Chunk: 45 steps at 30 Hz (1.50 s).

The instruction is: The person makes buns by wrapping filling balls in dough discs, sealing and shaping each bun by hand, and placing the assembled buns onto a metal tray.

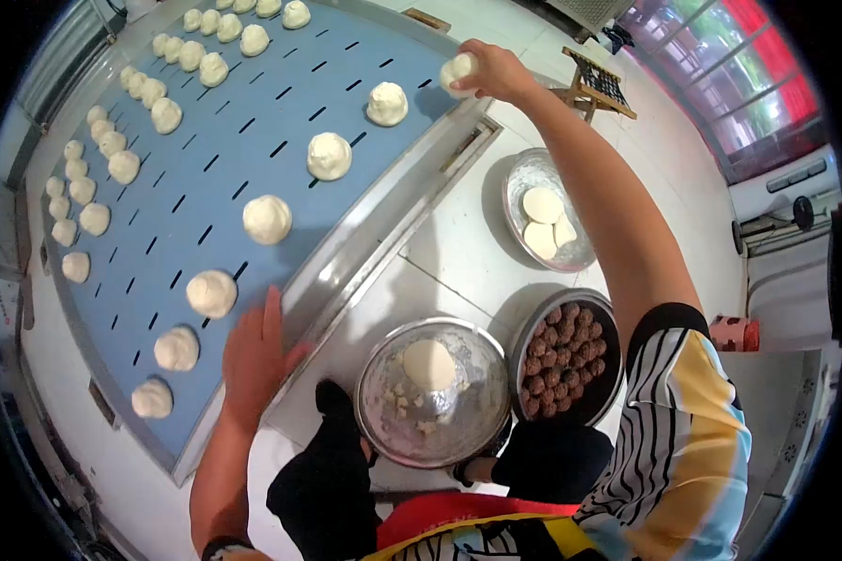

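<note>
In my right hand (486, 75), at the tray's right corner, is a white dough ball (457, 72). My left hand (257, 351) rests on the near edge of the blue slotted tray (281, 122), fingers apart and holding nothing. Beside it on the tray lie a dough ball (211, 294) and another dough ball (177, 348). A row of dough balls runs along the tray's near side, and several more stand in rows toward the far side.
A metal bowl (384, 421) with dough and scraps sits below the tray. Right of it are a dark bowl of brown balls (559, 360) and a floured bowl (519, 187) with dough pieces. A folding stool (597, 84) stands farther back.
</note>
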Available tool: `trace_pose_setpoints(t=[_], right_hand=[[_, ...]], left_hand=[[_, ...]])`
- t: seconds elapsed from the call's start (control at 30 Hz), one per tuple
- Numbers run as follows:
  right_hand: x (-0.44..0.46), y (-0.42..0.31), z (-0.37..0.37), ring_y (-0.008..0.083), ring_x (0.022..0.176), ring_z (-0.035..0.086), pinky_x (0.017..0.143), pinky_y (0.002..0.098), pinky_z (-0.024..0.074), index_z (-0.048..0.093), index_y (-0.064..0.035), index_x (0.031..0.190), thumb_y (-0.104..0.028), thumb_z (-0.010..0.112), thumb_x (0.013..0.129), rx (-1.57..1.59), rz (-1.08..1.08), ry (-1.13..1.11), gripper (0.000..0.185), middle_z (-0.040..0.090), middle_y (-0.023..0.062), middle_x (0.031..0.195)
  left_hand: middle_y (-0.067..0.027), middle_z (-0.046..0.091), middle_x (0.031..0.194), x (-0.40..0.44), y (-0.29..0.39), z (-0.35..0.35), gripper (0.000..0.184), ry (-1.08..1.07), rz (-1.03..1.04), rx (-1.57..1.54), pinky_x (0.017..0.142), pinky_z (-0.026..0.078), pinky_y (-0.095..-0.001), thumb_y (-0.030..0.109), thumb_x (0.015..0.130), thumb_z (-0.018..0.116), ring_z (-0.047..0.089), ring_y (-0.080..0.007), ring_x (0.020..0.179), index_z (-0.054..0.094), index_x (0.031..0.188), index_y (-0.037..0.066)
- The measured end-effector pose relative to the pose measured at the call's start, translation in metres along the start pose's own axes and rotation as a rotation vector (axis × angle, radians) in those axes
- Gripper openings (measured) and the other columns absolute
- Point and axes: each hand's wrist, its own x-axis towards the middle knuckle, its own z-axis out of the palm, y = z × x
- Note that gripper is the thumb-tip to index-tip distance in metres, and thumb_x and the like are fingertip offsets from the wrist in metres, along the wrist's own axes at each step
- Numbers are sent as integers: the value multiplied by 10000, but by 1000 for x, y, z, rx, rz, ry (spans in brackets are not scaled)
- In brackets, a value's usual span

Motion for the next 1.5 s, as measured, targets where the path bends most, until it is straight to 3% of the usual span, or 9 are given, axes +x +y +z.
trace_pose_setpoints(t=[0.2, 0.3, 0.5, 0.8, 1.0, 1.1, 1.23, 1.33, 1.5], right_hand=[[82, 34, 44, 224, 627, 659, 657, 348, 540, 553, -152, 1174, -237, 820, 668, -104, -61, -60, 578, 666, 129, 928], [110, 58, 64, 185, 616, 633, 603, 328, 541, 512, -188, 1252, -162, 780, 718, -425, -395, -111, 598, 653, 127, 882], [110, 4, 43, 260, 621, 647, 487, 366, 533, 549, -197, 1234, -204, 809, 671, -500, 21, -517, 621, 666, 129, 941], [112, 29, 53, 342, 1043, 562, 915, 414, 448, 597, -159, 1166, -145, 774, 673, -631, -372, -408, 523, 578, 137, 1037], [116, 39, 63, 344, 1029, 573, 889, 428, 467, 599, -155, 1169, -134, 768, 670, -645, -493, -420, 527, 564, 129, 1081], [112, 34, 67, 341, 1059, 572, 879, 437, 486, 568, -217, 1242, -187, 781, 678, -722, -442, -390, 604, 574, 123, 1105], [102, 11, 48, 340, 1090, 572, 903, 417, 481, 535, -182, 1288, -451, 781, 670, -682, -292, -273, 717, 571, 134, 1216], [100, -11, 36, 307, 770, 661, 679, 367, 546, 428, -181, 1374, -478, 771, 675, -613, -11, -325, 833, 637, 182, 1082], [108, 14, 62, 293, 604, 646, 591, 362, 543, 496, -134, 1307, -405, 741, 744, -598, -167, -323, 672, 666, 184, 954]], left_hand=[[-127, 515, 873, 8, 4, -7, 926, -91, -37, -6, 614, 463, -364, 354, 629, 813, 534, -280, 744, 381, 1343, -47], [-142, 517, 876, 8, 3, -8, 913, -110, -36, -27, 612, 455, -380, 332, 634, 815, 528, -292, 740, 381, 1332, -65], [-157, 539, 885, 6, 0, -3, 882, -90, -29, -52, 611, 453, -402, 261, 645, 808, 541, -307, 744, 366, 1336, -65], [-143, 516, 813, 9, -2, 0, 817, -24, 32, -93, 543, 433, -374, 214, 667, 799, 508, -269, 645, 392, 1306, -92], [-140, 519, 814, 11, -2, 0, 814, -15, 37, -96, 552, 440, -378, 212, 667, 797, 516, -274, 652, 395, 1306, -93], [-138, 519, 815, 7, -1, -2, 819, -25, 27, -104, 555, 441, -381, 218, 663, 797, 517, -279, 656, 396, 1309, -87], [-141, 520, 819, 7, -3, -3, 843, -22, 27, -93, 555, 441, -388, 240, 646, 807, 515, -286, 663, 400, 1316, -71], [-140, 521, 823, 6, -2, 1, 857, -10, 26, -79, 559, 444, -389, 252, 636, 813, 518, -285, 669, 403, 1319, -63], [-141, 528, 841, 5, -3, -2, 849, -29, 6, -99, 572, 454, -387, 267, 647, 810, 531, -283, 684, 406, 1318, -60]])
